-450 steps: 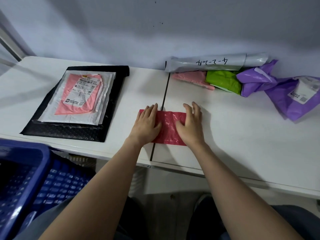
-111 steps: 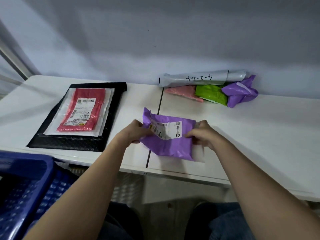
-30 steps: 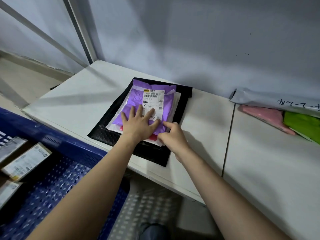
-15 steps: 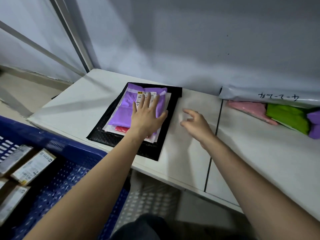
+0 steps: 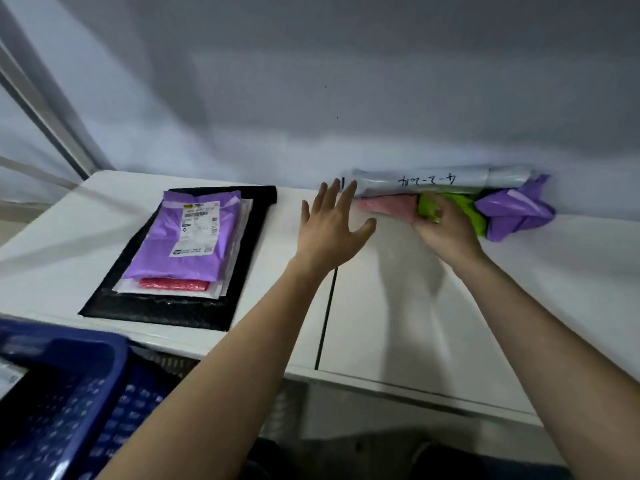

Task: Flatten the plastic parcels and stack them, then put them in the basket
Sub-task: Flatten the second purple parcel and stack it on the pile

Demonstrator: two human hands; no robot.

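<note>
Both forearms are showing bare right down to the frame's lower edge, with no sleeve reaching them; the left hand (image 5: 329, 233) and right hand (image 5: 446, 230) are wearing no gloves, rings or watch, 2 plain bare hands

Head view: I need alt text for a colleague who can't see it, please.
The right hand grips a green parcel in the unsorted pile by the wall while the left hand hovers open beside it. To the left, a flat stack topped by a purple parcel lies on the white table, a blue basket below.
</note>
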